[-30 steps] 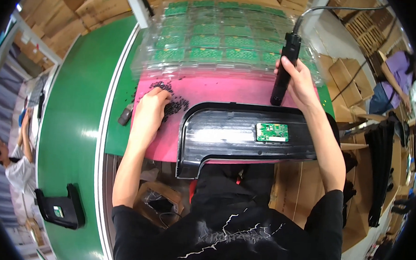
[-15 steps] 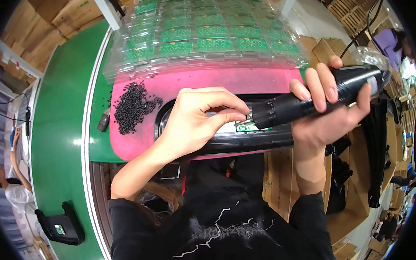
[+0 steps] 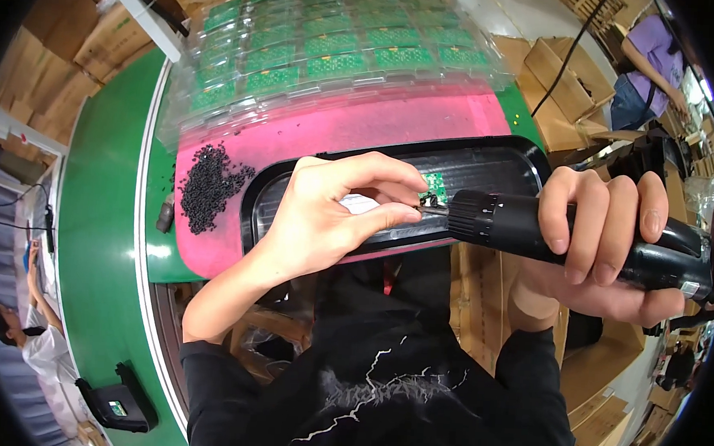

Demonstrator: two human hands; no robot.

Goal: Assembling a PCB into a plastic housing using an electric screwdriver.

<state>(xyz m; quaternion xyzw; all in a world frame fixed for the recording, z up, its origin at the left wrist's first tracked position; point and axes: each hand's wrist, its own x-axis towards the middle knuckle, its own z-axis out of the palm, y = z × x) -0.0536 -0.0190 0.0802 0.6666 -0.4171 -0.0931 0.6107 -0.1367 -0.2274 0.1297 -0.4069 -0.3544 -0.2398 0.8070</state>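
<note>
My right hand (image 3: 602, 236) is wrapped around a black electric screwdriver (image 3: 514, 223), held nearly level with its bit pointing left. Thumb and forefinger of my left hand (image 3: 325, 209) pinch a small black screw at the bit's tip, mostly hidden by the fingertips. Beneath both hands lies a long black plastic housing (image 3: 490, 157), open side up. Inside it sits a small green circuit board (image 3: 435, 184), partly covered by the fingers and tool. A pile of small black screws (image 3: 209, 187) is heaped left of the housing.
The housing rests on a pink mat (image 3: 363, 114) over a green table (image 3: 107, 210). Stacked clear trays of green boards (image 3: 333, 56) stand behind. Another black housing (image 3: 126, 401) lies lower left. Cardboard boxes (image 3: 570, 81) are at right. Two people work farther off, one each side.
The screwdriver has moved right and turned from slanted to nearly level, its bit drawn back from the board. My left fingers stay pinched, now at the bit's tip above the housing.
</note>
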